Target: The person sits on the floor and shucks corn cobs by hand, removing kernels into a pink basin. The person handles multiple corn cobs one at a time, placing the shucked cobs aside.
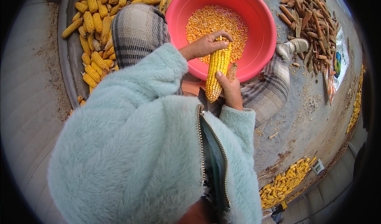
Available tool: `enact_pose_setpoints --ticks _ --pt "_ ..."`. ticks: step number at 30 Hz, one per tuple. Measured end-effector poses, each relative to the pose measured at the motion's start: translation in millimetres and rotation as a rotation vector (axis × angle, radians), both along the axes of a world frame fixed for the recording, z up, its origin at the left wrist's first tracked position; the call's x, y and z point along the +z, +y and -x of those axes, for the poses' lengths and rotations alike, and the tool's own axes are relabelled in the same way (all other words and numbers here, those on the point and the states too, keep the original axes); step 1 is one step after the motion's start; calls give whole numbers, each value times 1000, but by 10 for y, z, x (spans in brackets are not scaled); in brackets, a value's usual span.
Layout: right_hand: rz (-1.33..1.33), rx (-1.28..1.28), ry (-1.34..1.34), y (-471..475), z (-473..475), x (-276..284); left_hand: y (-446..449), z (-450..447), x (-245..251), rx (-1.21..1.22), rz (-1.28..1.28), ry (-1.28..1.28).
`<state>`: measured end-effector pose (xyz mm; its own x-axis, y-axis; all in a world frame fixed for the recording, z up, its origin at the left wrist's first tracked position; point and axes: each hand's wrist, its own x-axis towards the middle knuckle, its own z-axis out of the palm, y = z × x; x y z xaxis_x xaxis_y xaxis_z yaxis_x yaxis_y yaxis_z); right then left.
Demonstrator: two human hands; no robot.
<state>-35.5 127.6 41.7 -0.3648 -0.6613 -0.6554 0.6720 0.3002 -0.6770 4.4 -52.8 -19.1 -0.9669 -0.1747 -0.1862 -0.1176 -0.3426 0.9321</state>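
Observation:
A yellow ear of corn [218,66] is held slantwise over the near rim of the red plastic basin [262,30]. My left hand [209,45] has its thumb and fingers at the ear's far end. Lower down, my right hand [232,90] grips the ear, its thumb lying across the kernels. A bare corncob [232,72] is also in my right hand, beside the ear. Inside the basin lies a bed of loose corn kernels [215,20]. Kernel rows cover the visible side of the ear; its underside is hidden.
Unshelled ears [98,21] are heaped left of the basin. To the right lies a pile of stripped cobs [312,24], with a printed plastic sack [339,63] beside it. My shoe [298,45] rests near that pile. More corn [287,181] is spread at the lower right.

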Motion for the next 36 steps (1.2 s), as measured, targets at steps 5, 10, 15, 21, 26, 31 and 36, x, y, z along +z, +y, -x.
enact_pose_setpoints --ticks 5,10,15,21,26,31,36 --pt "-5 -38 -21 3 9 39 -66 -18 107 -35 -122 -116" --pt "93 -90 -125 25 16 49 -156 -63 203 -157 -177 -156" --pt "94 -48 -111 12 8 19 58 29 97 68 -247 -55" --pt "98 -87 -112 13 27 49 -158 -42 147 -105 -373 -48" --pt "142 -101 -130 12 21 66 -135 -42 122 -99 -242 -71" --pt "96 -73 -134 -14 -7 54 -10 30 74 42 -261 -61" --pt "142 -123 -128 10 13 98 -132 -39 181 -93 -316 -69"
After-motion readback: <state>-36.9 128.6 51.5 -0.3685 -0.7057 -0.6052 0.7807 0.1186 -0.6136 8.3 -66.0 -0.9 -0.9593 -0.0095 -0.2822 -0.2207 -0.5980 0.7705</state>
